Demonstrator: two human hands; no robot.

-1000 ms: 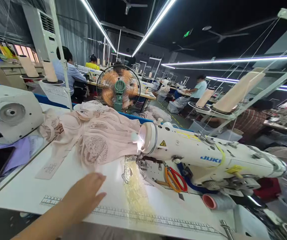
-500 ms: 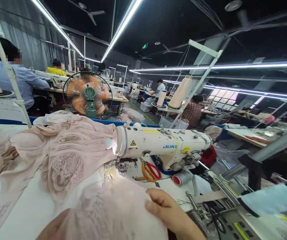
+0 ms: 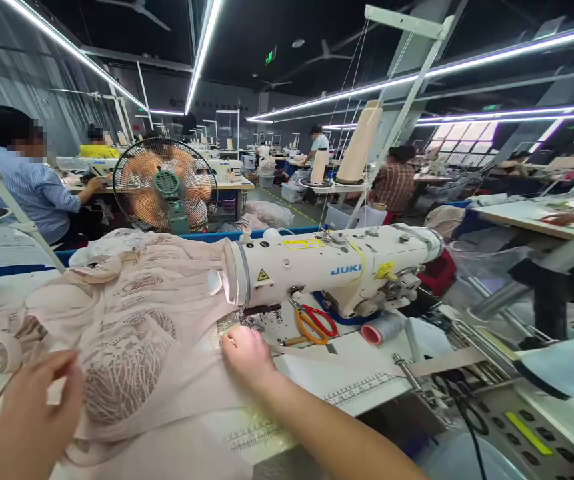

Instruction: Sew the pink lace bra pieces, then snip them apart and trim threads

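Note:
A pale pink garment with lace panels [image 3: 127, 367] lies spread over the left of the sewing table, its edge reaching the needle area. My right hand [image 3: 247, 353] is closed at the needle plate of the white JUKI sewing machine [image 3: 307, 267], pinching the garment's edge; its fingertips are partly hidden. A beige elastic band [image 3: 449, 361] runs from the right toward this hand. Over the left part of the garment is my left hand [image 3: 37, 407], fingers curved with a gap between thumb and forefinger, nothing seen in it.
Orange and red-handled scissors [image 3: 314, 323] lie beneath the machine arm, beside a grey thread spool [image 3: 384, 328]. Measuring scales [image 3: 361, 389] are marked on the tabletop. Thread cones [image 3: 361, 143] stand behind. A large fan [image 3: 167, 183] and several people at machines are beyond.
My hands have parted: the right moved up and left to the needle, the left moved out to the left. The bunched lace cloth they held in front now lies flat. The view has shifted.

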